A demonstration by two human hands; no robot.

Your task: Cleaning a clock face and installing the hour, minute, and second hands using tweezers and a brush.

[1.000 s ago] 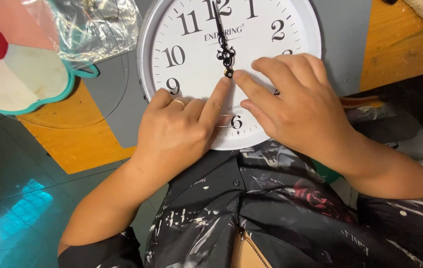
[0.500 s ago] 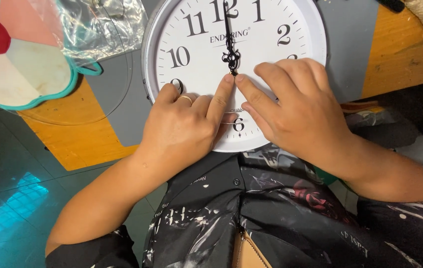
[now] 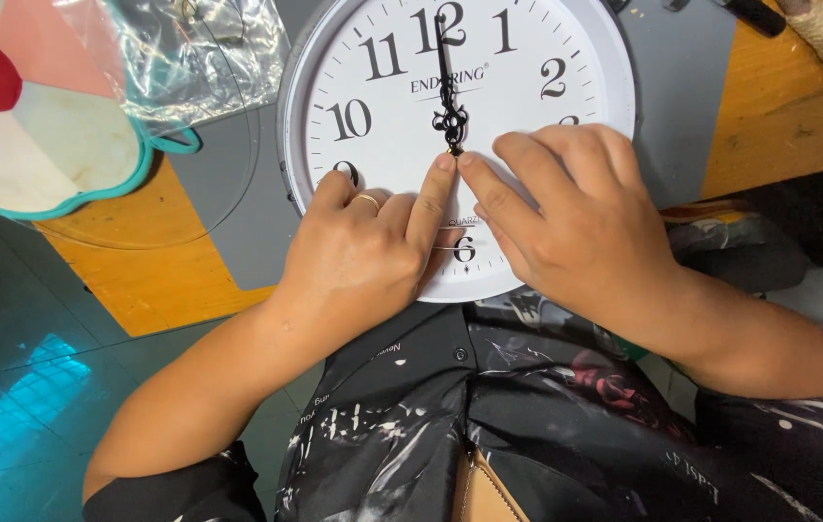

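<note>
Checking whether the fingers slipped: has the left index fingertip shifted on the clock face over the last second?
Yes. The left index fingertip slid up the clock face, from near the six to just under the hub of the hands.

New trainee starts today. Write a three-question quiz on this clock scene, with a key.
1. True or false: both index fingertips meet just below the centre hub of the black clock hands.
2. Which hand wears a ring?
A. the left hand
B. the right hand
C. neither
3. Fill in: the round wall clock lies face up on a ____ mat on the orange table.

Key
1. True; the two fingertips touch the dial there, and neither hand closes on anything.
2. A; a gold band shows on a finger.
3. grey
</note>
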